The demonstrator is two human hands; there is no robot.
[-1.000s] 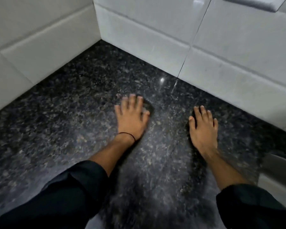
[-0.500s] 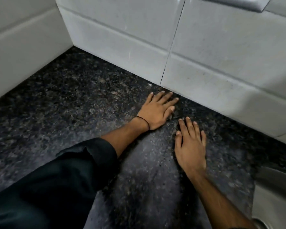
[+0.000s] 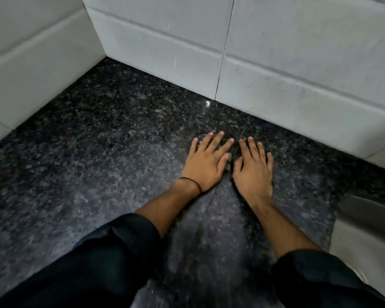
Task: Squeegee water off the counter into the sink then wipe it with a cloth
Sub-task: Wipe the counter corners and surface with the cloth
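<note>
Counter (image 3: 98,152): dark speckled stone filling most of the view, boxed by white tiles (image 3: 298,63) at 12 and 9 o'clock. Sink (image 3: 365,241): only a pale edge in view, let into the counter's right side, at 4 o'clock from the grips. Water (image 3: 220,221): a thin grey sheen, hard to bound, seemingly streaked toward 6 o'clock from the palms.

Left grip (image 3: 206,165) and right grip (image 3: 253,172): both flat, palms down on the stone, fingers straight and slightly spread, holding nothing. Side by side, thumbs almost touching, fingertips aimed at 12 to 1 o'clock. Right grip nearer the sink, left just beside it at 9 o'clock. Thin black thread (image 3: 190,182) round the left wrist.

Probably sweeping by bare palm: no squeegee in view, nor a cloth. Next push likely toward 4 o'clock, palm edges set across that line to drive the sheen ahead into the sink.
</note>
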